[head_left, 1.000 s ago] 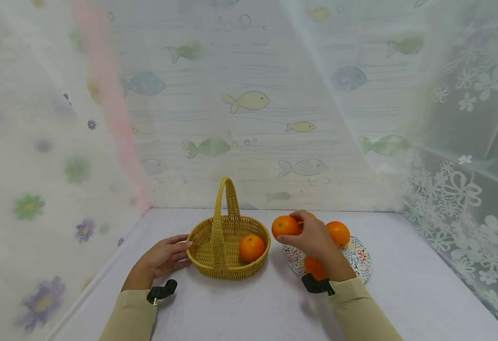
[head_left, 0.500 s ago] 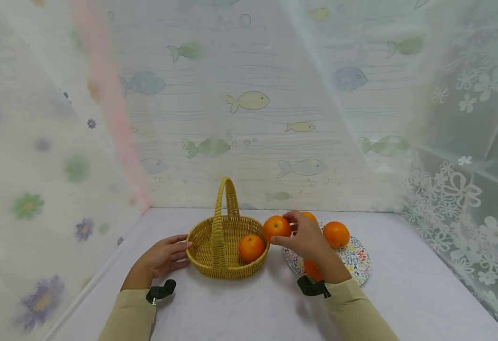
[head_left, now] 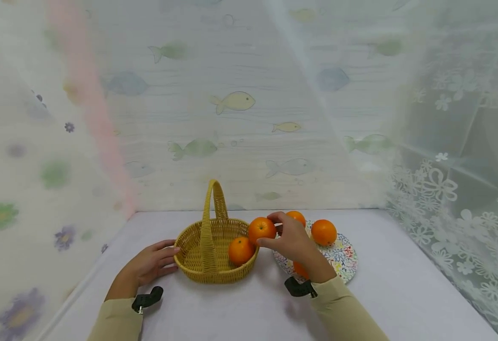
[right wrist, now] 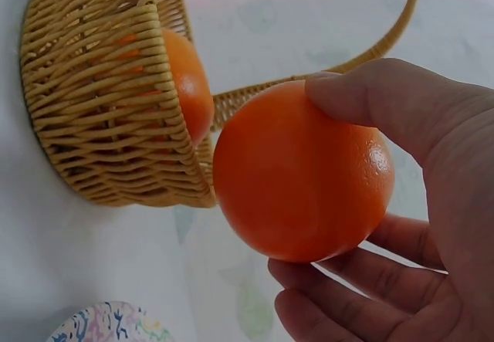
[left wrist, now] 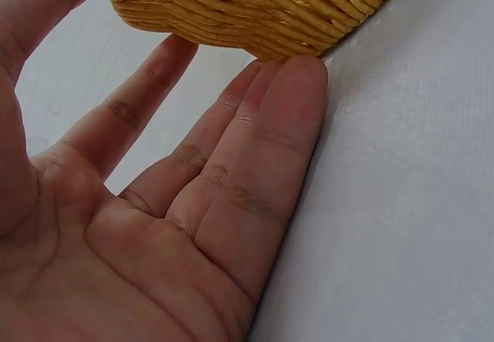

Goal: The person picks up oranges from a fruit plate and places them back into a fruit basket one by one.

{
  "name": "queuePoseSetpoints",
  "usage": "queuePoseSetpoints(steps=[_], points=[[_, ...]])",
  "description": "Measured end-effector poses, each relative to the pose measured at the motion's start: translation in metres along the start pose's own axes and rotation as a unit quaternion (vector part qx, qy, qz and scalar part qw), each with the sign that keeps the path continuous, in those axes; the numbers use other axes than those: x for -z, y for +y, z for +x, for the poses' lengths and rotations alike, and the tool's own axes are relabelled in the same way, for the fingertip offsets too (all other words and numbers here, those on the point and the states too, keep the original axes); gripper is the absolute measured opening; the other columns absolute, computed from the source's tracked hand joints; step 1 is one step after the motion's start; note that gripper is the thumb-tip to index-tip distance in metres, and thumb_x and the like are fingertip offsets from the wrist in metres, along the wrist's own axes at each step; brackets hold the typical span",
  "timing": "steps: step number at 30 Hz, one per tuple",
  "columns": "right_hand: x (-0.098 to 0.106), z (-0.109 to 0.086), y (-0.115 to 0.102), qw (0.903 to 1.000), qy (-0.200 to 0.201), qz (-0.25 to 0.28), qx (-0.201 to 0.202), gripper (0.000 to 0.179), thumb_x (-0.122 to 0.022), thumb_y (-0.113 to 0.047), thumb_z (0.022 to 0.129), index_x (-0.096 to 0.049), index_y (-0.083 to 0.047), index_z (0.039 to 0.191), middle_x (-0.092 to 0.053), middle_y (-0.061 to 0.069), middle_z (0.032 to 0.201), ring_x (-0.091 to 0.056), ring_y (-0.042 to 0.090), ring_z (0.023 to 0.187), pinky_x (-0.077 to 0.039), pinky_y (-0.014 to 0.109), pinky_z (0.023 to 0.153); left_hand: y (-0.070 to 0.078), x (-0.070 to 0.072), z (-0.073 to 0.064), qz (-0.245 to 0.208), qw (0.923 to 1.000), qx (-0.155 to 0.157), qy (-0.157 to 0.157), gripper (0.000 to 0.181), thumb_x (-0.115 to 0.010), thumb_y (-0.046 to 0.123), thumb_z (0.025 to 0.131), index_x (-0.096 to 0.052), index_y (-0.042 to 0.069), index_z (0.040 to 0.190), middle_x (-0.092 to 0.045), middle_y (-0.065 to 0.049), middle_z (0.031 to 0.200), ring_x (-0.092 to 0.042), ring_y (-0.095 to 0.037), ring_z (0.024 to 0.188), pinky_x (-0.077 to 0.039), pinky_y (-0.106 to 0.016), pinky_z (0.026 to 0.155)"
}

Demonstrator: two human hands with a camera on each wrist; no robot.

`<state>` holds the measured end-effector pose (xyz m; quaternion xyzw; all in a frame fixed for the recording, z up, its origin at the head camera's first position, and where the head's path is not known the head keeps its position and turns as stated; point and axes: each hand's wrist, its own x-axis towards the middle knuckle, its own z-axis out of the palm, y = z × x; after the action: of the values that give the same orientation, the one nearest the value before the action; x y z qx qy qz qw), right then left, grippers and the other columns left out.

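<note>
Right wrist view shows the right hand (right wrist: 455,172) grasping a round, glossy orange (right wrist: 297,172) between thumb and fingers, its finely pitted peel catching a pale glint. From where I stand, that fruit is up at the rim of an oval basket (head_left: 191,273), woven from yellow strands under an arched handle (head_left: 207,237). A second orange (head_left: 240,251) sits inside. The left hand (head_left: 151,263), fingers loose, touches the opposite wall. Right of it all, a colourfully squiggled plate (head_left: 346,265) bears three more oranges (head_left: 323,232).

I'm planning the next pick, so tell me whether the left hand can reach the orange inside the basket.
Probably yes, though not straight across: the handle arches between the left hand and that orange, but the open-topped basket seems to leave room around it.
</note>
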<state>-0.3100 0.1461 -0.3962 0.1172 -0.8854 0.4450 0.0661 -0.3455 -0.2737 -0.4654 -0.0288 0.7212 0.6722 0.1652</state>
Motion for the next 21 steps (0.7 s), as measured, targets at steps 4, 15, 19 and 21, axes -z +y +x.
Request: queuePoseSetpoints(steps=[4,15,19,21], points=[[-0.006,0.001,-0.001,1.0,0.0,0.005,0.008,0.067,-0.091,-0.046,0.077,-0.062,-0.021,0.132,-0.067,-0.006,0.124,-0.067,0.018,0.106,-0.061,0.037,0.088,-0.001,0.003,-0.003,0.001,1.0,-0.007,-0.002,0.078,-0.073,0.035,0.098,-0.032,0.005,0.159,-0.064,-0.008,0.136,-0.069,-0.018,0.114,-0.06,-0.042,0.098],[-0.012,0.0,-0.005,0.9995,-0.019,0.001,0.026,0.067,-0.089,-0.049,0.078,-0.061,-0.022,0.132,-0.068,-0.005,0.124,-0.069,0.016,0.104,-0.062,0.035,0.088,0.001,0.001,-0.003,-0.004,1.0,-0.006,0.003,0.079,-0.074,0.037,0.097,-0.034,0.004,0.157,-0.064,-0.011,0.138,-0.069,-0.019,0.115,-0.06,-0.043,0.098],[-0.014,0.0,-0.008,0.9991,-0.026,-0.002,0.035,0.065,-0.088,-0.049,0.079,-0.061,-0.021,0.132,-0.068,-0.006,0.124,-0.069,0.016,0.103,-0.062,0.034,0.088,0.001,0.001,-0.002,0.0,1.0,-0.009,-0.002,0.079,-0.073,0.035,0.098,-0.033,0.003,0.158,-0.064,-0.01,0.137,-0.069,-0.02,0.115,-0.06,-0.043,0.098],[-0.016,0.0,-0.012,0.9986,-0.031,0.002,0.042,0.064,-0.088,-0.048,0.08,-0.061,-0.02,0.131,-0.068,-0.005,0.124,-0.069,0.018,0.103,-0.061,0.034,0.087,0.001,0.002,-0.002,0.0,1.0,-0.008,0.001,0.079,-0.073,0.034,0.098,-0.033,0.003,0.158,-0.064,-0.01,0.137,-0.069,-0.02,0.115,-0.06,-0.043,0.098]])
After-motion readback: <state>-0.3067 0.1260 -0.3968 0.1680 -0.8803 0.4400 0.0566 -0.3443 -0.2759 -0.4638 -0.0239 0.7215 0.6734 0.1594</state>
